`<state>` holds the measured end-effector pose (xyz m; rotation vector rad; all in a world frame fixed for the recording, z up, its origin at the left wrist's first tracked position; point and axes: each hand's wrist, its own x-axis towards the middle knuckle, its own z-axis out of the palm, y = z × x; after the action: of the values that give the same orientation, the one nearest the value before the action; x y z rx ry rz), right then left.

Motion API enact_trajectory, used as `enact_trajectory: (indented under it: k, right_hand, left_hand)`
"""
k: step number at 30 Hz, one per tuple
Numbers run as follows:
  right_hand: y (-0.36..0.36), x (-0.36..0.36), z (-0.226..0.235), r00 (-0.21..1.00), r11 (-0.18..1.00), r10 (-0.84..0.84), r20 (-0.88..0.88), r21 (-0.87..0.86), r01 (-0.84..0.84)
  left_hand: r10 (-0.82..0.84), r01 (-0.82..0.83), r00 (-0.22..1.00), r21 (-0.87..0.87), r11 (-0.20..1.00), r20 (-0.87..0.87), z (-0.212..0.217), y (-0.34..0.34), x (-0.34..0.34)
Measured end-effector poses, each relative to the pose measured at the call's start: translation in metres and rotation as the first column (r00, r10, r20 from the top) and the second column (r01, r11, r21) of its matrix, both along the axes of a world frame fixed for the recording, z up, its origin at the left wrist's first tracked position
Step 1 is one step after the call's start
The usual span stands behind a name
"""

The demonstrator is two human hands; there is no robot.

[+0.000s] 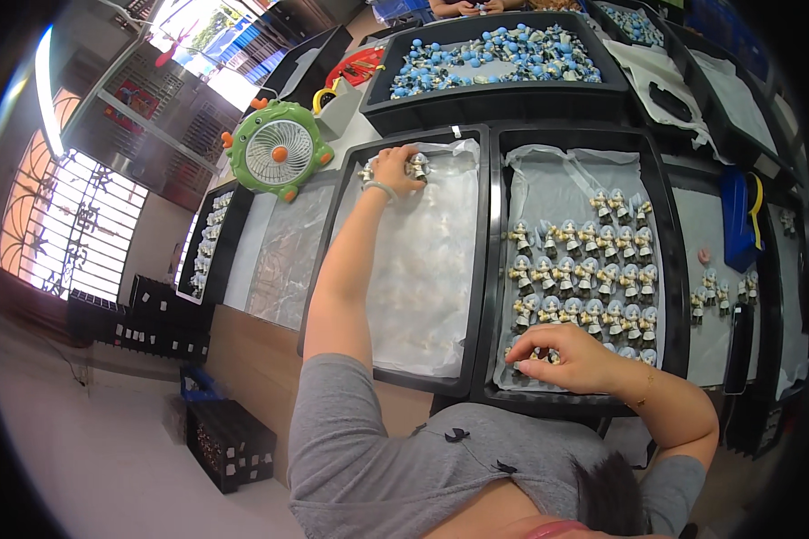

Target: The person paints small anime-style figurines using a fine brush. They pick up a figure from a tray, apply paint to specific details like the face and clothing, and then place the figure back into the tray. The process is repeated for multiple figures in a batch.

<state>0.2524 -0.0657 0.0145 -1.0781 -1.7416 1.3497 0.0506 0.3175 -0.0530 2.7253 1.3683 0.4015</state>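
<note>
At the far end of the left tray (pixel 469 359), lined with white film, my left hand (pixel 394 171) is closed about a small figurine (pixel 418 167). Another figurine (pixel 366 172) shows just left of that hand. My right hand (pixel 568 357) curls low over the near row of the right tray (pixel 677 332). Its thumb and forefinger come together on a small figurine, mostly covered by the fingers. Several rows of upright figurines (pixel 586 272) with pale blue-grey hair and white-and-gold clothes stand in the right tray on film.
A green dragon-shaped fan (pixel 280 153) stands left of the trays. Behind them lies a black bin (pixel 503 101) full of blue-headed pieces. On the right are more figurines (pixel 710 292) and a blue holder (pixel 740 220). Another person's hands (pixel 469 8) show at the far edge.
</note>
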Motion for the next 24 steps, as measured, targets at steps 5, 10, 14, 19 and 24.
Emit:
enact_trajectory:
  k: [5,10,14,19,24]
  right_hand:
    - [-0.001,-0.001,0.000,1.000,1.000,0.014,0.021,-0.026,-0.014]
    - [0.000,0.000,-0.001,1.000,0.999,0.013,0.028,-0.047,-0.012]
    - [0.000,0.000,0.001,0.999,0.999,0.011,0.031,-0.042,-0.010]
    - [0.000,-0.002,0.001,0.999,0.999,0.018,0.042,-0.029,-0.017]
    - [0.000,-0.001,0.001,0.999,1.000,0.023,0.049,-0.006,-0.023]
  left_hand:
    - [0.035,-0.026,0.986,0.060,0.998,-0.164,-0.001,0.006,-0.007]
    - [0.067,-0.039,0.986,0.181,0.983,-0.150,-0.001,0.004,-0.019]
    - [0.081,-0.042,0.983,0.230,0.972,-0.164,-0.004,0.001,-0.028]
    - [0.043,0.018,0.975,0.270,0.963,-0.220,-0.015,0.017,-0.042]
    - [0.054,-0.016,0.986,0.231,0.973,-0.155,-0.007,0.001,-0.034]
